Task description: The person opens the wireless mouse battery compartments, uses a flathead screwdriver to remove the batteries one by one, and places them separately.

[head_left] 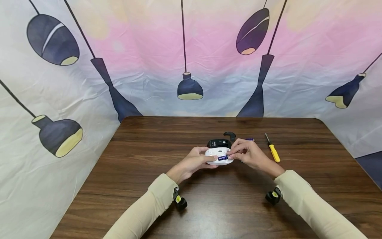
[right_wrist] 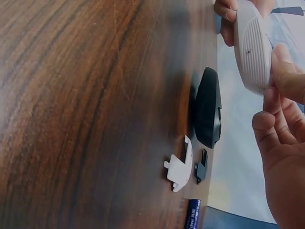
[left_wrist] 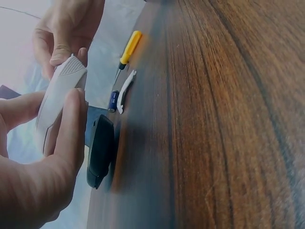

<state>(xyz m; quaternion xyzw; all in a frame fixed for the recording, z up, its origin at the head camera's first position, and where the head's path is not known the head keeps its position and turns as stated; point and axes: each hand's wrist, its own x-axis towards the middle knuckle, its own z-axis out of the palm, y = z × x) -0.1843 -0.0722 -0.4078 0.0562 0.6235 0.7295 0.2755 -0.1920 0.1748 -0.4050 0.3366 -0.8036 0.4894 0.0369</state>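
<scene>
A white computer mouse is held above the table with its underside up. A blue battery lies in its open compartment. My left hand grips the mouse by its left end, thumb on the underside and fingers below. At the other end, thumb and fingertips of my right hand pinch the mouse beside the battery's end, hiding part of the compartment. The left wrist view shows that right hand over the ribbed end of the white shell. Just behind it on the table is a black mouse, also underside up.
A black battery cover lies behind the black mouse. Another blue battery and a white cover are near my right hand. A yellow-handled screwdriver lies farther right on the wooden table. A printed cloth hangs behind.
</scene>
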